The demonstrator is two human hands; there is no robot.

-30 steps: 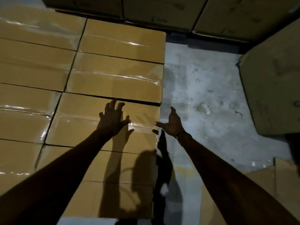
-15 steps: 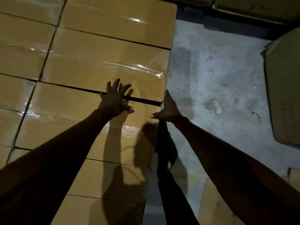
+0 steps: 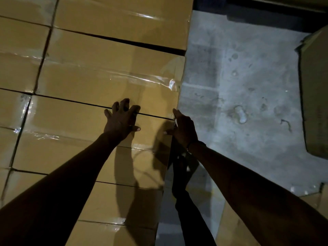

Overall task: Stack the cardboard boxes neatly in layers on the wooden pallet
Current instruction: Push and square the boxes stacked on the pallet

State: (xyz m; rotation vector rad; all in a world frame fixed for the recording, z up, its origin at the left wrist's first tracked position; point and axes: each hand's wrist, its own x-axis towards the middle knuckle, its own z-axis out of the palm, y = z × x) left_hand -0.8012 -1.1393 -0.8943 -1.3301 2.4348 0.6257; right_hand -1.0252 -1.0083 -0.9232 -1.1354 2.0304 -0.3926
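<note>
Lying flat in the top layer of the stack, the taped box [image 3: 99,139] nearest the person sits at the right-hand edge of the load, its far long side meeting the next box [image 3: 110,80] along a thin dark seam. The left hand [image 3: 122,119] rests palm-down on the lid with fingers spread, the fingertips [image 3: 124,103] reaching over that seam onto the neighbour; this looks like a way of feeling whether the two tops are level and the gap closed. The right hand [image 3: 182,128] is set against the box's outer end at the corner, fingers straight and together, thumb lying on the top edge. Judging by that placement, it is squaring the end face flush with the boxes beyond.

A wider gap [image 3: 152,46] shows between the next box and the one [image 3: 124,16] farther back, so that row probably wants closing up too. More taped boxes [image 3: 19,68] fill the column to the left, touching side by side. The pallet itself is hidden under the load. To the right lies bare concrete floor [image 3: 248,103], with another carton [image 3: 317,96] standing well apart at the edge of view.
</note>
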